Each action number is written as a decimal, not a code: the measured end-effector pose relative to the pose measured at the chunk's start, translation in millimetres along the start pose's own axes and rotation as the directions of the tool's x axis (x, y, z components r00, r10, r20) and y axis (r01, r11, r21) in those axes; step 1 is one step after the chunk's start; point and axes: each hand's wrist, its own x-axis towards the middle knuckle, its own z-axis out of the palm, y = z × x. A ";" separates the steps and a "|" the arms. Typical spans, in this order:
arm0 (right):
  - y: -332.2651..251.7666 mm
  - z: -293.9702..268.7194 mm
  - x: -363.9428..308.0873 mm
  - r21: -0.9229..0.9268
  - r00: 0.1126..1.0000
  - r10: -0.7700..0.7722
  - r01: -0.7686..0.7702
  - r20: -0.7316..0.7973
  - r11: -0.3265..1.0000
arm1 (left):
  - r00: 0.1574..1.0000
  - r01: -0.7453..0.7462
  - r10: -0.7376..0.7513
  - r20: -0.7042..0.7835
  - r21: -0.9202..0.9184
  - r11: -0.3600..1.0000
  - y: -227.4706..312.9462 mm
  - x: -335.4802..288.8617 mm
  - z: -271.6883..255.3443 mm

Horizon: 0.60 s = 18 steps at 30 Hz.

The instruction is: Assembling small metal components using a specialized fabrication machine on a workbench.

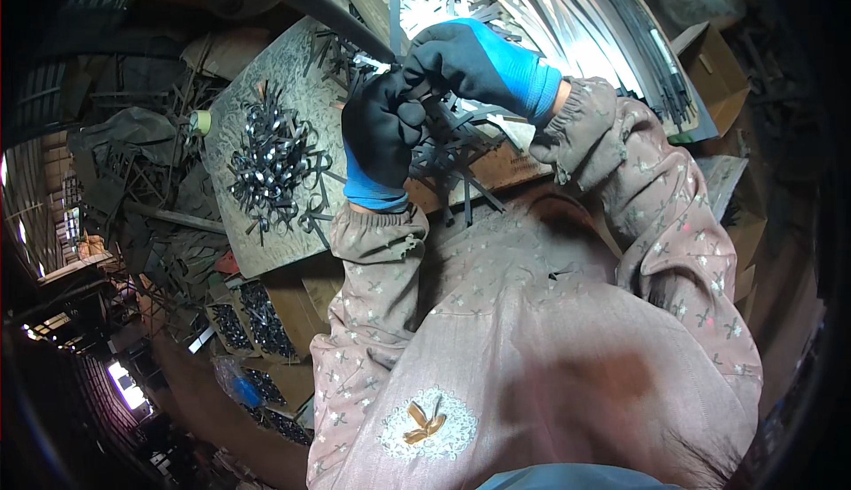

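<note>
Both my hands wear blue gloves with black-coated palms and fingers, and they meet over the worktable. My left hand (383, 126) has its fingers curled in, close beside my right hand. My right hand (456, 55) is bent over with its fingers pinched together. Whatever sits between the fingers is hidden by the gloves. A thin upright pale strip (395, 2) stands just beyond them. Under and in front of the hands lies a loose pile of short dark strips (452, 148). Long dark strips (589, 38) lie side by side to the right under bright light.
A heap of curled dark strips (270, 166) lies on the left of the worktable (266, 255). A dark round-ended tube (319, 11) slants in from above. Cardboard boxes (306, 299) stand lower left, another box (716, 73) at right. Scrap pieces (155, 193) cover the far left.
</note>
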 end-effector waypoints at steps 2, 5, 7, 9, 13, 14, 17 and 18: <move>-0.2 1.5 4.6 0.036 1.000 -0.028 0.028 0.008 0.999 | 1.000 -0.007 0.006 -0.013 -0.108 0.994 -2.4 -1.8 0.5; -5.5 2.7 12.6 0.178 0.958 0.210 -0.245 0.194 0.953 | 0.999 -0.039 0.034 -0.032 -0.148 0.988 -4.7 -5.0 -2.5; -5.5 4.5 11.4 -0.107 0.985 0.117 -0.104 0.127 0.989 | 0.997 -0.068 0.066 -0.035 -0.085 0.994 -6.8 -5.9 -4.9; -21.1 -0.2 6.3 -0.039 0.986 0.160 -0.157 0.057 0.987 | 0.959 0.268 -0.244 0.143 -0.186 0.945 -9.9 -4.7 -7.4; -49.8 -6.5 -6.2 0.484 0.598 0.801 -0.696 -0.019 0.531 | 0.851 0.488 -0.304 0.428 -0.432 0.758 -12.4 -2.5 -17.7; -45.4 -5.8 -18.9 0.520 0.806 0.587 -0.471 -0.075 0.712 | 0.851 0.503 -0.273 0.449 -0.547 0.669 -10.5 -10.8 -11.6; -34.0 9.1 -48.9 0.567 0.973 0.225 -0.158 -0.050 0.809 | 0.953 0.025 0.122 0.276 -0.476 0.879 -2.4 -19.7 3.0; -39.3 11.8 -58.6 0.415 0.951 0.278 -0.199 -0.138 0.888 | 0.624 0.767 -0.401 0.671 -0.427 0.479 18.1 -16.5 -14.0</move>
